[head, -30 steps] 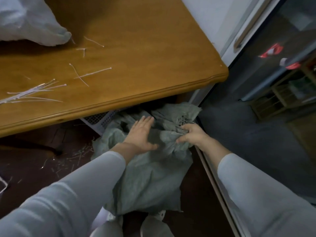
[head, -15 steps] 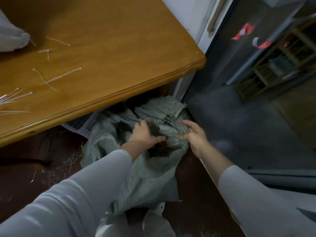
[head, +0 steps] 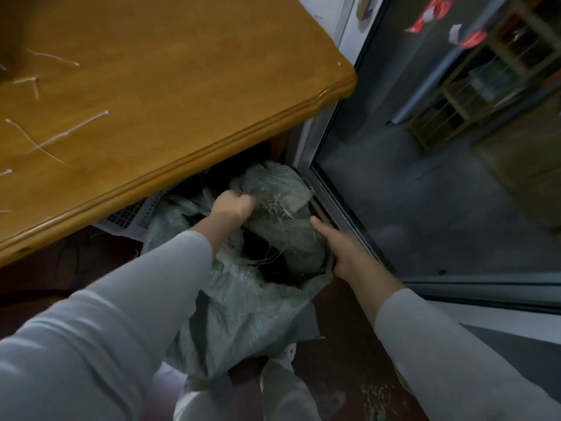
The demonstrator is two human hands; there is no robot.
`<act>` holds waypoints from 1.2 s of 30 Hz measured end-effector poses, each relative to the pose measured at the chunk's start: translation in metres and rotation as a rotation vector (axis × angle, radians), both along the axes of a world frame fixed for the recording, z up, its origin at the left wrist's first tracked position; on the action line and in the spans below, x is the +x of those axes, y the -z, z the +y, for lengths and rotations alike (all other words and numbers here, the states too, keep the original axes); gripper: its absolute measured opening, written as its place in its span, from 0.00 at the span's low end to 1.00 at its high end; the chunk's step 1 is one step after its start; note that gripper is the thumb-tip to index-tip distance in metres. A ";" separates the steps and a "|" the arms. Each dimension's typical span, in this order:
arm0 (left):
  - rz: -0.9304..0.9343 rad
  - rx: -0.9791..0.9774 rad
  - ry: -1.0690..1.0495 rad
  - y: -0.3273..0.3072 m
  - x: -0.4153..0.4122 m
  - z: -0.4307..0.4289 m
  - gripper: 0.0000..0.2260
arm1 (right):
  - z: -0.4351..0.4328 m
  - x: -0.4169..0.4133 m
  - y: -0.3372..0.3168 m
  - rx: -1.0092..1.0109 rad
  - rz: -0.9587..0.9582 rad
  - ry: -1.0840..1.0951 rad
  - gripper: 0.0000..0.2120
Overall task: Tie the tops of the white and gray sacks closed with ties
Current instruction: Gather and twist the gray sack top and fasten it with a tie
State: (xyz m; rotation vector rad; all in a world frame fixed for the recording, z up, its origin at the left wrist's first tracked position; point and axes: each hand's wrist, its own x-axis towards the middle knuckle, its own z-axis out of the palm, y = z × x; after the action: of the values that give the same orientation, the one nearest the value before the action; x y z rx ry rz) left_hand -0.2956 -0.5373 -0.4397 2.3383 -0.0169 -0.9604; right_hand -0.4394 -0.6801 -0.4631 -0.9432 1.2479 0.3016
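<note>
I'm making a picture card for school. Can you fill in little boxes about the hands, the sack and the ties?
Gray sack: mouth open, not tied
Left hand: grips the sack's bunched top edge
Right hand: straight fingers against the sack's right side
Ties: lying loose on the wooden table

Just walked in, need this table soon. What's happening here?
A person is handling a gray woven sack on the floor by the wooden table. The left hand grips its bunched top; the right hand rests open against its rim. It is not yet tied; thin white ties lie on the table.
</note>
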 end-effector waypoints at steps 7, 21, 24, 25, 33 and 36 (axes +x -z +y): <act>-0.107 0.023 -0.026 -0.009 0.019 0.023 0.13 | -0.002 0.014 -0.018 -0.123 -0.035 0.450 0.17; 0.451 -0.384 -0.650 -0.003 0.017 0.049 0.35 | 0.021 0.030 0.016 -0.606 0.336 -0.505 0.39; 0.299 -0.312 -0.657 -0.001 0.024 0.048 0.22 | 0.034 0.037 0.008 -1.325 0.059 -0.953 0.34; 0.288 -0.311 -0.654 -0.003 0.024 0.047 0.22 | 0.040 0.041 0.012 -1.273 -0.035 -1.027 0.35; 0.259 -0.308 -0.686 -0.001 0.030 0.056 0.14 | 0.029 0.057 0.054 -1.098 0.278 -1.208 0.22; 0.222 -0.262 -0.669 0.007 0.029 0.064 0.20 | 0.005 0.051 0.038 -0.712 0.035 -0.381 0.16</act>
State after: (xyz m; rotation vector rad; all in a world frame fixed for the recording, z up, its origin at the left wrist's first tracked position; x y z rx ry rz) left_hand -0.2670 -0.4732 -0.4463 1.7898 0.6456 -0.8007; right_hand -0.3886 -0.6752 -0.5013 -1.8025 1.2184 0.1652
